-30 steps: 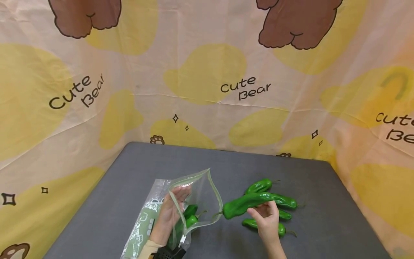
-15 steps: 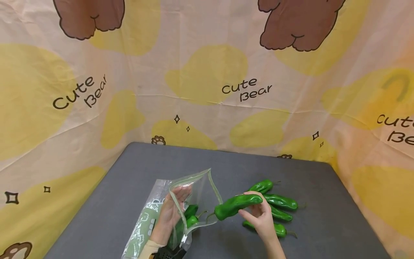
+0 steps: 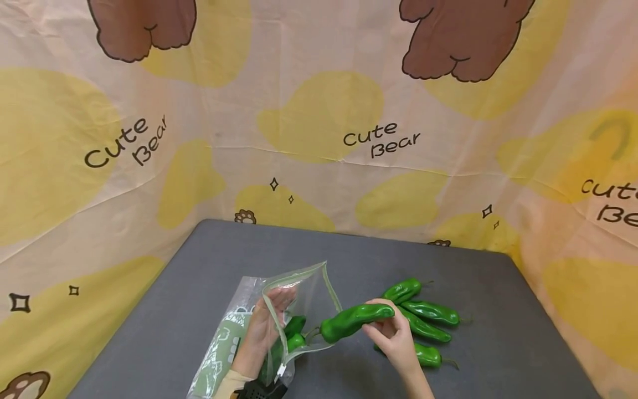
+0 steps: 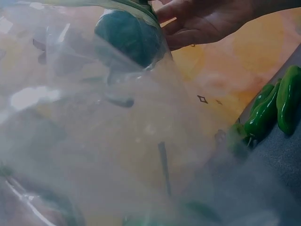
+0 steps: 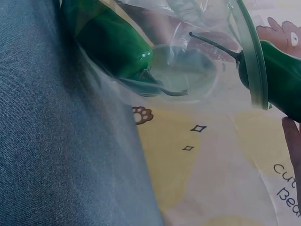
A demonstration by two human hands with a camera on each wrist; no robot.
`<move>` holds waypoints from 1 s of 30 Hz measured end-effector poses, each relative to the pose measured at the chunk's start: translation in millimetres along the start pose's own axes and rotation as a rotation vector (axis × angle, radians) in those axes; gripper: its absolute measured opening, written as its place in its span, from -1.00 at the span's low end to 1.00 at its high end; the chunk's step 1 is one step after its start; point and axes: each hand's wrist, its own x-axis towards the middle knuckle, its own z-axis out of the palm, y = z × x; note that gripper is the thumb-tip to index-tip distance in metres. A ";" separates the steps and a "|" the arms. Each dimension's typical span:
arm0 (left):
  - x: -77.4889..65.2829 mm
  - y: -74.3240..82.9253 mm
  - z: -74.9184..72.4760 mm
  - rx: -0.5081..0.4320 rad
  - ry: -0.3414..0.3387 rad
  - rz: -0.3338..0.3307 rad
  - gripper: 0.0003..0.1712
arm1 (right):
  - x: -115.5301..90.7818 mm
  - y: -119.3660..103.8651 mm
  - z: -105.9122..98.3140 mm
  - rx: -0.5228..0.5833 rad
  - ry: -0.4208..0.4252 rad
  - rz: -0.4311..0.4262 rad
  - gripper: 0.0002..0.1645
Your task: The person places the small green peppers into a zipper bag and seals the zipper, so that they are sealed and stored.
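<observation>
My right hand [image 3: 397,341] pinches a long green pepper [image 3: 349,322] between thumb and fingers. Its stem end points left, at the mouth of a clear zip bag [image 3: 314,299] with a green rim. Through the plastic in the right wrist view, the held pepper's stem [image 5: 214,44] shows just inside the rim. My left hand [image 3: 261,330] supports the bag from its left side, with fingers extended along the film. Green peppers [image 3: 296,339] lie inside the bag; one pepper [image 5: 113,47] also shows there in the right wrist view. Film blurs the left wrist view.
Several green peppers [image 3: 430,312] lie on the grey table [image 3: 309,244] at the right, partly behind my right hand. A printed green-and-clear plastic packet [image 3: 214,354] lies under my left forearm. A patterned cloth [image 3: 319,122] hangs behind the table.
My right hand has moved left with the pepper, bringing its stem end into the bag's mouth. My left hand and the bag have stayed nearly still.
</observation>
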 end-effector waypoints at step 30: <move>0.1 -1.0 0.9 0.000 0.022 0.007 -0.67 | -3.6 2.6 7.0 -0.238 -0.034 0.106 -0.55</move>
